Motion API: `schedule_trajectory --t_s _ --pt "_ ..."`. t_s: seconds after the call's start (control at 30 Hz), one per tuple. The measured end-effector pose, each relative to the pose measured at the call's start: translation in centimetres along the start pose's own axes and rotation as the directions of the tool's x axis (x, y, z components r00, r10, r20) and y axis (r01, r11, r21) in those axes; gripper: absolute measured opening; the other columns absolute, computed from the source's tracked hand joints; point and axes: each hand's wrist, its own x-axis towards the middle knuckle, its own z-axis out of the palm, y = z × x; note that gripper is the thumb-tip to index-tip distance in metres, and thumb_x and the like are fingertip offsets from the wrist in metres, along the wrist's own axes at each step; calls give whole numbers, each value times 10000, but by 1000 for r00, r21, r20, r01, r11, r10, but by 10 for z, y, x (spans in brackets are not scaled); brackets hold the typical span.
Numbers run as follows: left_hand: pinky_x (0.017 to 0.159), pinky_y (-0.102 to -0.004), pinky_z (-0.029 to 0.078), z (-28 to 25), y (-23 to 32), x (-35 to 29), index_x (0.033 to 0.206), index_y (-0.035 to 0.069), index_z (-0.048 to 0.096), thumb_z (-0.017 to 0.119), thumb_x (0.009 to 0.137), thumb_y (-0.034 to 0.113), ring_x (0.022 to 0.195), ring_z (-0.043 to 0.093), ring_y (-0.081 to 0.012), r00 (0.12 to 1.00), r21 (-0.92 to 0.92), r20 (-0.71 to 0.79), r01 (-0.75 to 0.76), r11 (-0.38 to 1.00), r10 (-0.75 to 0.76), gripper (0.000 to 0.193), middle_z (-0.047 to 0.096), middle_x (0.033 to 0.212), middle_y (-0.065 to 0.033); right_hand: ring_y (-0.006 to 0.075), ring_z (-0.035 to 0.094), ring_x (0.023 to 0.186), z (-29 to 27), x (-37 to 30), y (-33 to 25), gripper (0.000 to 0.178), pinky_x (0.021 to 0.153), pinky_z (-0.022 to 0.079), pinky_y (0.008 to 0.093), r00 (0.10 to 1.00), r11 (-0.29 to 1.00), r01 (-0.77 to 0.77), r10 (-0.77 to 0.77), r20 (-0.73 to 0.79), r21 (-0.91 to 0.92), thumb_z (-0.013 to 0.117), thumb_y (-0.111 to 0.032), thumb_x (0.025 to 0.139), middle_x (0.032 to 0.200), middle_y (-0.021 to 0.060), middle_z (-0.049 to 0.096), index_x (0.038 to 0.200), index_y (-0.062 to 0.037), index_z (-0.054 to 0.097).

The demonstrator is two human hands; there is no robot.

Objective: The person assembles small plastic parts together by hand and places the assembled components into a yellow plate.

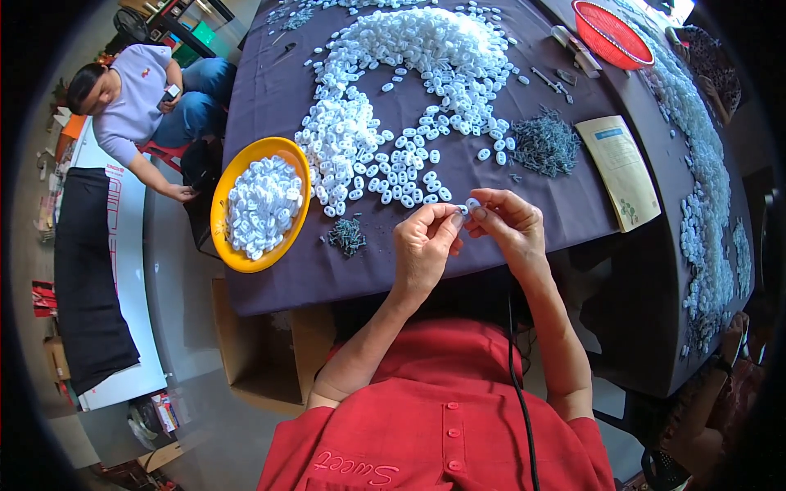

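Just beyond the table's near edge, my left hand [423, 250] and my right hand [516, 231] meet fingertip to fingertip. Both are closed in a pinch on a small white oval two-holed plastic piece [464, 209]; fingers cover part of it, and I cannot tell whether there is one piece or two. Many like it lie in a large heap [409, 49] that trails down toward my hands. Left of my left hand sits a small pile of grey screw-like pins [346, 236]. A bigger pile of such pins [544, 143] lies beyond my right hand.
A yellow bowl [219, 221] of white pieces stands at the table's left edge. To the right are a tan printed packet [620, 173] and a red basket [612, 37]. A seated person [135, 98] is at the left; another table with white pieces [708, 204] is at the right.
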Motion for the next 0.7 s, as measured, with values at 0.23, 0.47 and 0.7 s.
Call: schedule_trajectory --t_s 0.23,0.47,0.7 --pt "466 -190 431 -2 -1 1 889 10 630 589 844 102 541 549 -65 999 97 5 -48 994 47 111 612 710 -13 80 610 705 1 0 3 179 617 497 210 1000 1000 4 -3 15 -22 587 -12 830 799 30 638 1008 0 611" --pt "463 -189 435 -3 -4 3 921 3 642 594 851 104 538 549 -61 1000 -2 15 23 1000 -23 132 641 752 -35 80 609 711 1 -1 2 171 648 489 215 1000 1000 0 0 -3 6 587 -10 830 804 20 640 998 -3 618" --pt "465 -183 435 -2 -3 2 903 17 641 587 857 106 546 550 -55 1000 79 3 -17 997 17 114 631 741 -14 56 589 727 2 -3 5 162 639 482 203 999 998 33 -33 -1 -62 580 -6 830 801 6 632 987 -5 619"
